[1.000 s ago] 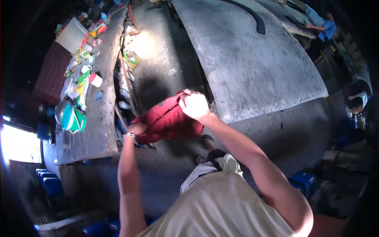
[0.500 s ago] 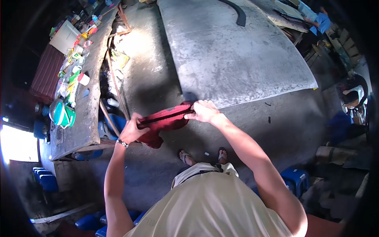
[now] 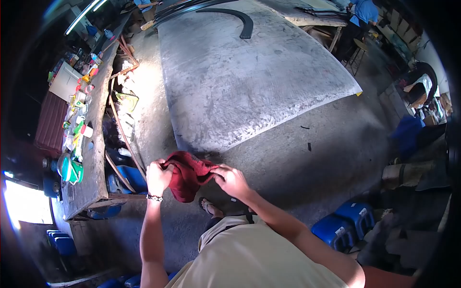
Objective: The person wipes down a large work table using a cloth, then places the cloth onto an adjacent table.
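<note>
A dark red cloth item (image 3: 183, 178) hangs between my two hands, its upper edge bunched and a rounded fold drooping below. My left hand (image 3: 159, 177), with a bracelet at the wrist, pinches its left end. The other end is gripped by my right hand (image 3: 231, 181) between thumb and fingers. Both hands are in the air above the floor, near the close corner of a large grey sheet-topped surface (image 3: 249, 77).
Black curved strips (image 3: 247, 26) lie on the grey surface. A long bench (image 3: 98, 158) at left bears bottles and a green bucket (image 3: 72, 170). Blue jerrycans (image 3: 333, 231) stand at lower right. Two people in blue, one at upper right (image 3: 365, 12), are far off.
The red cloth has gone from stretched wide to slack and folded, as my hands came closer together and lower. The view has shifted, showing more of the far room.
</note>
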The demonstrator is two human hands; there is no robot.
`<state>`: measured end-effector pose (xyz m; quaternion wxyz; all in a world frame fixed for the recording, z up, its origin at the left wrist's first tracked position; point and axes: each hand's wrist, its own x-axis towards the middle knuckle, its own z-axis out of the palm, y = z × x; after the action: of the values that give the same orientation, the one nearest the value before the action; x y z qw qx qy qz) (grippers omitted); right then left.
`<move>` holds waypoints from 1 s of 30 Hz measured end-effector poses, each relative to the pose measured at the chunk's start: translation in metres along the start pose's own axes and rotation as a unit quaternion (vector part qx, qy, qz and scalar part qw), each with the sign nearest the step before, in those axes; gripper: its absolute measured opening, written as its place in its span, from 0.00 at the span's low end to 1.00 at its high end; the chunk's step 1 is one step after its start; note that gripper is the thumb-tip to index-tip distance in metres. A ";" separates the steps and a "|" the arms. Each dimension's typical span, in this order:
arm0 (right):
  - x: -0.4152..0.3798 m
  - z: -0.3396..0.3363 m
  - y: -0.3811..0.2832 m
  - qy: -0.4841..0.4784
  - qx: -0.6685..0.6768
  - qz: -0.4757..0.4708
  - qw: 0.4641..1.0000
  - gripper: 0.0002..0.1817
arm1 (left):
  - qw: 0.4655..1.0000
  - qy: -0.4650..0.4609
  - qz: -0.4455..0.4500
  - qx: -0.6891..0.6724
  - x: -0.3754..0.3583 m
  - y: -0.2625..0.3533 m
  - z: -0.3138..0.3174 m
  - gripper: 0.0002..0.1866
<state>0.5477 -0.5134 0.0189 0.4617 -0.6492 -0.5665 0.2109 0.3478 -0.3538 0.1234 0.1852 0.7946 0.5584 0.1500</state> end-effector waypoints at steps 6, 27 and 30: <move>-0.031 -0.043 0.018 0.104 0.078 0.055 0.990 0.12 | 1.000 -0.019 0.018 0.005 -0.023 0.044 0.000 0.10; -0.073 -0.163 0.020 0.178 -0.161 0.033 0.970 0.12 | 0.983 -0.040 0.179 0.027 -0.049 0.156 0.073 0.14; -0.066 -0.156 0.008 0.164 0.062 -0.008 0.984 0.07 | 0.961 -0.056 0.268 0.026 -0.059 0.183 0.085 0.12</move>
<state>0.6583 -0.6301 0.0716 0.5893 -0.6407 -0.4739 0.1327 0.5184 -0.4765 0.1307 0.1483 0.9269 0.3172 0.1353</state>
